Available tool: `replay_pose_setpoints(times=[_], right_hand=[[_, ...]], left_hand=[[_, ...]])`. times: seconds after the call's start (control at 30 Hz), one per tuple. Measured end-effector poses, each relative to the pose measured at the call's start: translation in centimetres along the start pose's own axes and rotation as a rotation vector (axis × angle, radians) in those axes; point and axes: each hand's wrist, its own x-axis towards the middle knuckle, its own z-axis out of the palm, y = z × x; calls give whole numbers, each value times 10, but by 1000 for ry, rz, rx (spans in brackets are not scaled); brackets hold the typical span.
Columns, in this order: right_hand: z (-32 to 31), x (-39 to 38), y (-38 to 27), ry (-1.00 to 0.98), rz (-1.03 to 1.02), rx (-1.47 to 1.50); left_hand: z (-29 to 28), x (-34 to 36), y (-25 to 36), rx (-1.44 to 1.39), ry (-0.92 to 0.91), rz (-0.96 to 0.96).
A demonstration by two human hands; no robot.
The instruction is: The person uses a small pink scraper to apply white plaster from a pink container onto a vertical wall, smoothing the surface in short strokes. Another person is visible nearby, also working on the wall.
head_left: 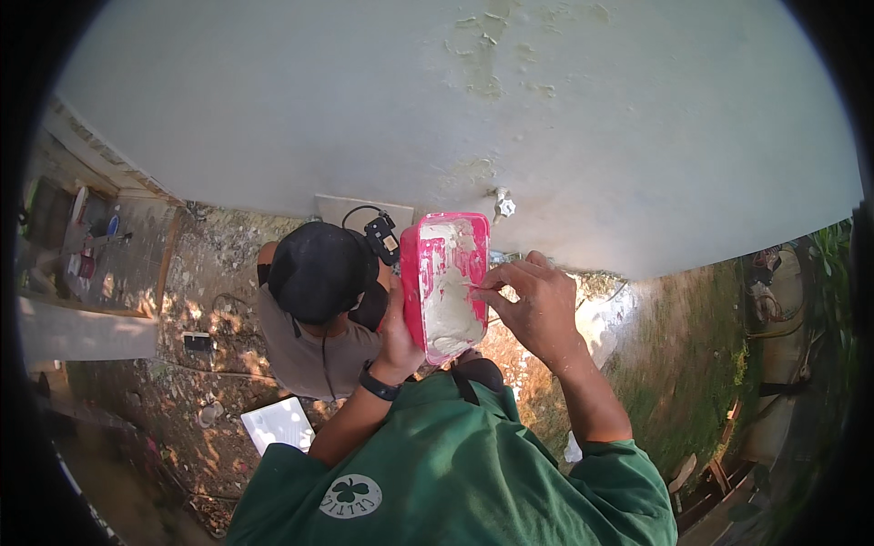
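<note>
A pink rectangular tub (pixel 411 287) stands out in front of my chest, its inside smeared with a thick off-white paste (pixel 451 296). My left hand (pixel 398 335) is closed on the tub's left side and supports it from below. At the opposite rim, my right hand (pixel 535 308) has thumb and fingers pinched together, the tips reaching over the paste. Whatever sits in that pinch is too small or too hidden to name.
A pale wall (pixel 655 136) with rough paste patches (pixel 484 55) rises ahead, and a tap (pixel 503 206) juts from it. Close on my left is a person in a dark cap (pixel 319 273). A white panel (pixel 278 425) lies on the littered ground.
</note>
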Motion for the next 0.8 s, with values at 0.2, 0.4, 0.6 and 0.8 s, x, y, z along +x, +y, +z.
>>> replay_pose_setpoints(times=[0.2,0.4,0.6,0.8], right_hand=[[17,-18,9,85,380,183],[35,-42,40,223,361,114],[8,-54,80,397,149,-149],[-75,-59,118,567,-586,-412]], left_hand=[[10,0,-47,126,-24,205],[26,1,-108,142,100,290],[43,10,-142,191,78,338],[47,23,-136,23,145,299]])
